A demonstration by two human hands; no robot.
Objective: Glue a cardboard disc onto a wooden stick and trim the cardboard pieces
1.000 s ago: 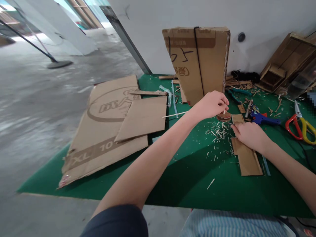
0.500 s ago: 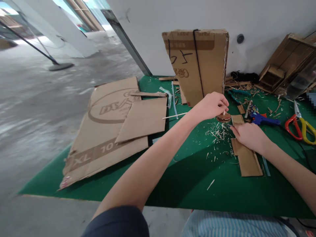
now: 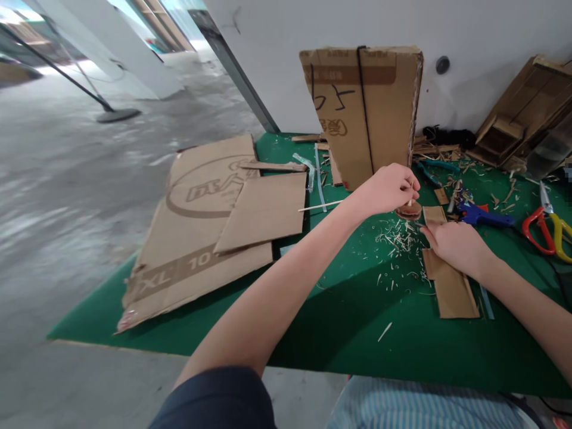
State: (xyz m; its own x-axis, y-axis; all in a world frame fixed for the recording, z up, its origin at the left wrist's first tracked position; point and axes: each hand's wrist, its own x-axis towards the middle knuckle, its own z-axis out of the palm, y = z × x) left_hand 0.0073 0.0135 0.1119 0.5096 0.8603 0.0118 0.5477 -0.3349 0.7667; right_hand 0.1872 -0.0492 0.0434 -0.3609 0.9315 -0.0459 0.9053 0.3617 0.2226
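Note:
My left hand (image 3: 393, 186) pinches a thin pale wooden stick (image 3: 410, 201), which meets a round piece of layered cardboard (image 3: 408, 212) just below the fingertips. Close on the right, my right hand (image 3: 458, 245) is closed around something mostly hidden; a thin grey blade-like tip (image 3: 419, 224) pokes out toward the disc. Under that hand lie narrow cardboard strips (image 3: 453, 295). Curly wood shavings (image 3: 397, 238) are scattered on the green tabletop (image 3: 339, 328) between and below the hands.
Large flat cardboard pieces (image 3: 201, 220) lie at the left. A cardboard panel (image 3: 384, 113) with a black cord stands behind my hands. At the right are a blue glue gun (image 3: 485, 216), red-and-yellow scissors (image 3: 547, 223) and teal-handled pliers (image 3: 440, 165). A wooden stick (image 3: 319, 206) lies beyond my left forearm.
The view has shifted slightly, so the scene sits a little farther right. Both hands keep nearly the same pose at the cardboard disc.

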